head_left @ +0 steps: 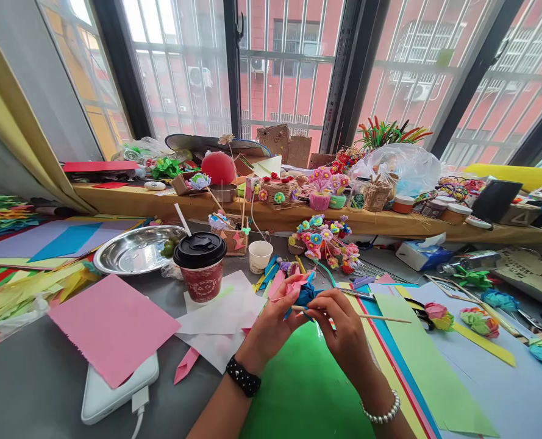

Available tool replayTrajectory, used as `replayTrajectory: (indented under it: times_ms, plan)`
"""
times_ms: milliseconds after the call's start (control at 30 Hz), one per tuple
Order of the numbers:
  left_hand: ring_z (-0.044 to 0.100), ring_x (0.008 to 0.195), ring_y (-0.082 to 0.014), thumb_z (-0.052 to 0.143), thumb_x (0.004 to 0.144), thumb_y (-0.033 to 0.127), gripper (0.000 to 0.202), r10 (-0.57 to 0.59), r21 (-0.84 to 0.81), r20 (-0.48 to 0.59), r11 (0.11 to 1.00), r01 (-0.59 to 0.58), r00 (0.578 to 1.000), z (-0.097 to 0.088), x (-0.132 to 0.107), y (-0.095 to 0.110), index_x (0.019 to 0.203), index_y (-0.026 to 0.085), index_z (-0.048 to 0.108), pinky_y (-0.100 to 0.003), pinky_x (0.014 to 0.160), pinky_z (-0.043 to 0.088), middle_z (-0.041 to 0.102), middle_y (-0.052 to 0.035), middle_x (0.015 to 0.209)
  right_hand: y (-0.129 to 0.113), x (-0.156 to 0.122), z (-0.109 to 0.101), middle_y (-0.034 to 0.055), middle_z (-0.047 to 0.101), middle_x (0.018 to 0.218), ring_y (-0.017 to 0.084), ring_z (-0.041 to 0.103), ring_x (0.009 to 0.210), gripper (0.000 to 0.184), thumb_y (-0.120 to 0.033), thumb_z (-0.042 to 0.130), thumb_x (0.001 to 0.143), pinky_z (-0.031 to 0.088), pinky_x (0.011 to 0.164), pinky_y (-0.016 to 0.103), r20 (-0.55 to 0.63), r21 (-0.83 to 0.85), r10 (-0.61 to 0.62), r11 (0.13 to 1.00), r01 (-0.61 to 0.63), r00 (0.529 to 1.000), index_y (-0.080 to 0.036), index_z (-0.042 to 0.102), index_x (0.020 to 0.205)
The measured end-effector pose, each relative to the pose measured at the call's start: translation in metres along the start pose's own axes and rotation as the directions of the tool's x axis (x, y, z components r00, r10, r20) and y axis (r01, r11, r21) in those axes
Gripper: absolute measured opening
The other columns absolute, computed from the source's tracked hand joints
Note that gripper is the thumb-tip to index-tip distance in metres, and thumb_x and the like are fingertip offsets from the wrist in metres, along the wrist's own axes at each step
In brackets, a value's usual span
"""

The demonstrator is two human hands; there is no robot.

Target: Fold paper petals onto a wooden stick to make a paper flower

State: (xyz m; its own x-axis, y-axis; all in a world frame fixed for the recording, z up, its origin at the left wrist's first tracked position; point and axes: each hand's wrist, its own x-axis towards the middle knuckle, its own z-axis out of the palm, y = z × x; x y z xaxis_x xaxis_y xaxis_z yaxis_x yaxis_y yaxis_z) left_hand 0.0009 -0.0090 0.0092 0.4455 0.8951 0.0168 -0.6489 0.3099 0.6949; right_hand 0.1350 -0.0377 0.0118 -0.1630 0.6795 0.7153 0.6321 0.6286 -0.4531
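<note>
My left hand [277, 317], with a black dotted band at its wrist, is closed around a folded paper flower of blue and pink paper [305, 294]. My right hand [341, 326] wears a beaded bracelet. Its fingertips meet the blue paper from the right, and a thin wooden stick [385, 318] runs through its fingers and out to the right. The stick's other end lies by the left fingers, under the flower. Both hands hover over a green sheet [307, 390]. Fingers partly cover the flower's base.
A lidded drink cup [200, 274] and a small paper cup [260, 256] stand behind on the left, beside a metal plate [124, 253]. Pink paper [115, 326] overlaps a white power bank [115, 390]. Finished paper flowers [480, 321] and coloured sheets [435, 366] lie right.
</note>
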Motion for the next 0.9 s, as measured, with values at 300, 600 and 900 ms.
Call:
replayTrajectory:
  times_ms: [300, 600, 900]
  plan:
    - [0.051, 0.066, -0.0062, 0.052, 0.079, 0.028, 0.025, -0.008, 0.005, 0.015, 1.0, 0.008, 1.0, 0.001, 0.002, -0.002, 0.104, 0.024, 0.054, -0.021, 0.067, 0.045, 0.056, 0.0006, 0.086, 0.0, 0.001, -0.001, 0.0045, 0.054, 0.077, 0.015, 0.052, 0.072, 0.009, -0.018, 0.046, 0.083, 0.046, 0.062, 0.027, -0.037, -0.001, 0.017, 1.0, -0.017, 0.999, -0.019, 0.054, 0.08]
    - [0.051, 0.07, -0.0106, 0.045, 0.082, 0.035, 0.03, 0.036, -0.012, -0.048, 0.999, -0.037, 0.998, 0.007, 0.001, -0.005, 0.105, 0.019, 0.054, -0.025, 0.067, 0.045, 0.057, -0.0042, 0.087, 0.006, 0.001, -0.002, 0.005, 0.053, 0.078, 0.016, 0.055, 0.072, 0.009, -0.021, 0.047, 0.082, 0.049, 0.058, 0.027, 0.01, 0.039, 0.047, 0.998, -0.048, 0.999, -0.018, 0.055, 0.078]
    - [0.052, 0.068, -0.011, 0.045, 0.081, 0.035, 0.03, 0.023, -0.022, -0.044, 0.999, -0.024, 0.999, 0.009, -0.001, -0.003, 0.105, 0.02, 0.055, -0.026, 0.066, 0.045, 0.058, -0.0037, 0.086, 0.01, 0.001, -0.002, 0.0042, 0.049, 0.08, 0.015, 0.054, 0.072, 0.005, -0.021, 0.049, 0.081, 0.05, 0.057, 0.026, 0.015, 0.031, 0.029, 0.999, -0.03, 0.999, -0.018, 0.053, 0.079]
